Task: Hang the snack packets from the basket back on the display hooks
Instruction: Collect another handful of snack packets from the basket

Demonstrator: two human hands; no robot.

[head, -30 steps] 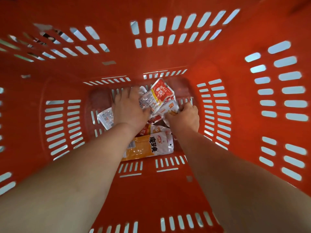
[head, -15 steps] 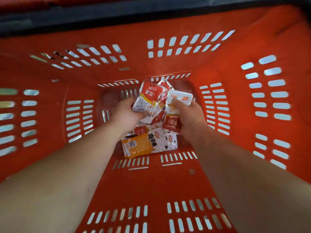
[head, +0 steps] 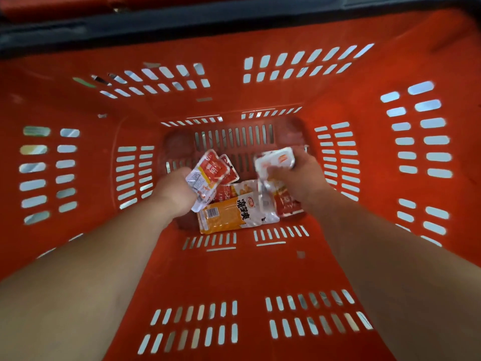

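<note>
Two hands deep in basket (head: 234, 269), pickup step.
L hand (head: 177, 190) grips red packets (head: 208, 170); R hand (head: 299, 178) fingers curled round pale packets (head: 276, 162). Yellow packet (head: 229, 214) + others lie on basket floor btwn them. Next, prob: lift clear, find hooks, none in view.

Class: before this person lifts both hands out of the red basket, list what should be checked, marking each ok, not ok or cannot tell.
1. Left hand grips its red-and-white packets: ok.
2. Right hand grips its white packets: ok, though blurred.
3. Basket emptied: not ok; an orange packet and a red packet lie on its floor.
4. Hang holes on the held packets intact: cannot tell.
5. Free display hook ready: cannot tell; none in view.
</note>
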